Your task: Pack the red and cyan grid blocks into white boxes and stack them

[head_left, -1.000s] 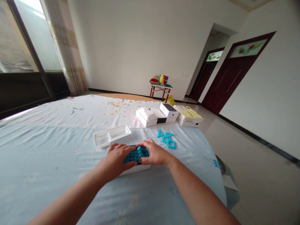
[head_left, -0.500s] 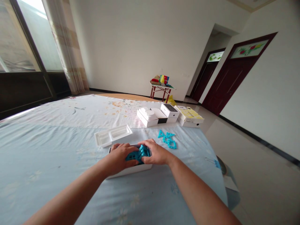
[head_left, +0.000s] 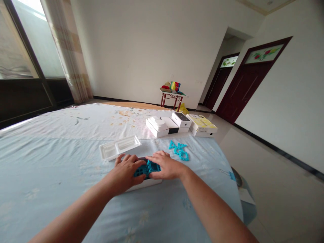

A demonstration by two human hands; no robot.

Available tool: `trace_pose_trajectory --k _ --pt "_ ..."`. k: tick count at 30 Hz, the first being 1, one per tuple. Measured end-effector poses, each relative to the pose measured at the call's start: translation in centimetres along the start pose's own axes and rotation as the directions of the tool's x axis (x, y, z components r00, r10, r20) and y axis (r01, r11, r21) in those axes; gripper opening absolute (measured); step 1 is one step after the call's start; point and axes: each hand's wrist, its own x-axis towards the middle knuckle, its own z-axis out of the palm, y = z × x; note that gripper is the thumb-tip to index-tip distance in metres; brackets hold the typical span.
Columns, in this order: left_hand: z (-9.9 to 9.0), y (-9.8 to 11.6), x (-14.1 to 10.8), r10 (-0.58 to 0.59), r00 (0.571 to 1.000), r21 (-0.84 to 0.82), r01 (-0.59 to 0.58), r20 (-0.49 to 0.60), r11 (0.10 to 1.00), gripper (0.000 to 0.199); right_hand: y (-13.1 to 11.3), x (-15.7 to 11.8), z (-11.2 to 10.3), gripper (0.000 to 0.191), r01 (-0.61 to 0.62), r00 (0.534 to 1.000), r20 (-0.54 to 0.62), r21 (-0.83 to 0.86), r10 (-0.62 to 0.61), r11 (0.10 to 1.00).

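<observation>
A white box (head_left: pixel 148 184) stands on the cloth in front of me, with blue plastic building pieces inside. My left hand (head_left: pixel 126 172) reaches over its left side, thumb and fingers closed round a blue piece with square holes (head_left: pixel 140 171). From the right, my right hand (head_left: pixel 167 166) grips a second blue piece (head_left: pixel 154 166), its fingers on the far side and thumb on the near side. Both pieces sit side by side, low in the box. My hands cover much of the box's rim and part of the pieces.
A white plastic tray (head_left: pixel 120 147) lies behind the box. Several loose blue pieces (head_left: pixel 179 150) rest to the right. Farther back are white boxes (head_left: pixel 158 130), a phone box (head_left: pixel 181 119) and a yellow-and-white box (head_left: pixel 202 126). The table's edge (head_left: pixel 236 192) curves along the right.
The right-hand blue piece has gone from standing up to lying lower and flatter in the box. My right hand has tilted down over it. The view has shifted slightly.
</observation>
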Motion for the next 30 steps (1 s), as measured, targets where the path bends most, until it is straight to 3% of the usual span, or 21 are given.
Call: trace_pose_trajectory --k 5,8,19,27,30 --pt "0.1 -0.1 -0.3 0.027 0.999 0.019 -0.026 -0.019 0.999 0.031 0.3 -0.4 -0.4 0.072 -0.02 0.997 0.081 0.06 0.016 0.998" --pt "0.3 -0.2 -0.3 0.03 0.999 0.014 -0.03 -0.028 0.999 0.031 0.3 -0.5 -0.3 0.062 -0.045 0.997 0.06 0.072 0.04 0.996" --pt "0.3 -0.4 -0.3 0.034 0.998 -0.002 -0.034 -0.047 0.999 0.033 0.1 -0.2 0.0 0.061 -0.047 0.998 -0.03 -0.023 0.046 0.999" --pt "-0.5 -0.8 -1.2 -0.028 0.992 -0.051 0.022 -0.124 0.998 0.042 0.4 -0.4 1.0 0.069 -0.027 0.988 -0.151 0.075 0.038 0.997" --pt "-1.2 -1.6 -2.2 -0.075 0.975 -0.053 0.066 -0.208 0.996 0.042 0.6 -0.5 0.1 0.062 0.029 0.961 -0.277 0.112 0.003 0.993"
